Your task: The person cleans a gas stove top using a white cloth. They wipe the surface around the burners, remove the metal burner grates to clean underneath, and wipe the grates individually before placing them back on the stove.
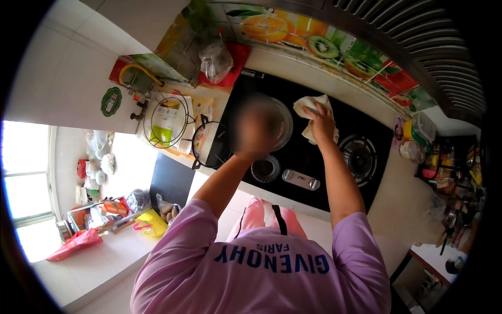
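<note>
My right hand (322, 122) presses a crumpled cream cloth (317, 106) against the black glass top of a gas hob (310, 165), between its two burners. A dark blur covers my left hand (257, 127), which is over the left burner; whether it holds anything cannot be told. A round metal ring or dish (288, 123) shows at the blur's right edge. In front of it, a dark ribbed round burner part (265, 168) lies on the glass. The right burner (357, 156) sits beside my right forearm. A control panel with two knobs (301, 179) is at the hob's front.
Wire pan supports (168, 119) lie left of the hob, one overlapping its edge. A plastic-wrapped jug (215, 61) stands at the back left on red material. Range hood slats (427, 39) hang above right. Jars (411, 151) and a crowded rack (451, 165) stand at the right.
</note>
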{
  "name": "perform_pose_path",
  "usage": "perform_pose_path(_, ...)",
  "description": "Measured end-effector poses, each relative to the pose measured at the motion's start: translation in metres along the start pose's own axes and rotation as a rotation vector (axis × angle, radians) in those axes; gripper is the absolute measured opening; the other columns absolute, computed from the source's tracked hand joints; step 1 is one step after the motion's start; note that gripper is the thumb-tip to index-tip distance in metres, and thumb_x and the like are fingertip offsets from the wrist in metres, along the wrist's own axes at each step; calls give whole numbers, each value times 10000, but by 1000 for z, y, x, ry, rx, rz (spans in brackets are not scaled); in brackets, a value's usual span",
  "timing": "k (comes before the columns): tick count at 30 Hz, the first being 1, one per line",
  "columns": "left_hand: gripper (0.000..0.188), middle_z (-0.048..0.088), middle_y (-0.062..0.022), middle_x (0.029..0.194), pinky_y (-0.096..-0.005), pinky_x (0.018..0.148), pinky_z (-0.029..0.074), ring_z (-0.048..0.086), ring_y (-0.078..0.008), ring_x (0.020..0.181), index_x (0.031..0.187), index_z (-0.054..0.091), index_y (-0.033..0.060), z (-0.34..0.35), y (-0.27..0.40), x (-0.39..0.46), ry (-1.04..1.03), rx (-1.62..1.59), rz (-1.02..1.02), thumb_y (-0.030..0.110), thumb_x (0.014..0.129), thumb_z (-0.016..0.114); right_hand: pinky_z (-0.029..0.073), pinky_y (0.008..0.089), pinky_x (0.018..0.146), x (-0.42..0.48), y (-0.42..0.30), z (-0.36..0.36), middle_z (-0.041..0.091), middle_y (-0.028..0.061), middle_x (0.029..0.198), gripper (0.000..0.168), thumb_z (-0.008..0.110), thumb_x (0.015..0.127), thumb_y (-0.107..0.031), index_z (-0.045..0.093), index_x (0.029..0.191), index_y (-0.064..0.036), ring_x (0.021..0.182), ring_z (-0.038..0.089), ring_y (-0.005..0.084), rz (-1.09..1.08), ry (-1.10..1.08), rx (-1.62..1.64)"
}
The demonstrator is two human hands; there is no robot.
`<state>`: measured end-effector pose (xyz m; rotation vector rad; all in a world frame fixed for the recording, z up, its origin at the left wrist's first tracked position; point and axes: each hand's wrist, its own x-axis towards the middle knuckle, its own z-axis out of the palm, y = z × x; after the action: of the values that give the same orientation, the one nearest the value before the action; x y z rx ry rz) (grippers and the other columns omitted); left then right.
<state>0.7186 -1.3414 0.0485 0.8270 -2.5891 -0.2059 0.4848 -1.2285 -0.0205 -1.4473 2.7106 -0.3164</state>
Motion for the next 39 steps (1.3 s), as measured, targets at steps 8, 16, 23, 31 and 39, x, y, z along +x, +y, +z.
perform_pose_path(8, 589, 628, -171, 1158, -520, 841, 507, 608, -380, 1014, 1247, 661, 91, 52, -20, 7, 217, -61, 83, 380, 751, 794, 439, 590, 1022, -1, -6, -8, 473, -14, 1567, 624, 637, 890, -20, 669, 1341, -449, 1382, 448, 287, 48, -37, 141)
perform_pose_path(16, 626, 635, -169, 1172, -526, 856, 502, 604, -386, 1033, 1297, 639, 100, 45, -18, 12, 220, -71, 134, 330, 737, 799, 432, 586, 1037, -1, -9, -13, 479, -19, 1556, 618, 667, 886, -24, 675, 1336, -448, 1378, 445, 280, 61, -49, 135)
perform_pose_path(23, 782, 588, -191, 1298, -558, 951, 480, 551, -417, 1178, 1387, 580, 94, 5, -14, 7, 140, -160, 102, 300, 674, 828, 443, 561, 1030, -2, -11, -14, 485, -18, 1550, 604, 667, 876, -33, 678, 1346, -411, 1377, 451, 272, 18, -27, 134)
perform_pose_path(31, 1161, 268, -275, 1589, -608, 1136, 294, 305, -486, 1440, 1613, 339, 244, -61, 40, -104, -442, -165, -158, 378, 597, 884, 477, 541, 999, -4, -8, -8, 519, -9, 1521, 544, 591, 917, -33, 706, 1314, -387, 1359, 468, 273, -22, -38, 124)
perform_pose_path(39, 1256, 181, -269, 1666, -624, 1153, 277, 241, -482, 1505, 1657, 211, 328, -32, 44, -131, -577, -126, -192, 368, 607, 899, 521, 415, 1051, 7, -5, -47, 615, 71, 1387, 541, 629, 853, 68, 757, 1253, -273, 1224, 566, 342, -99, -159, 275)
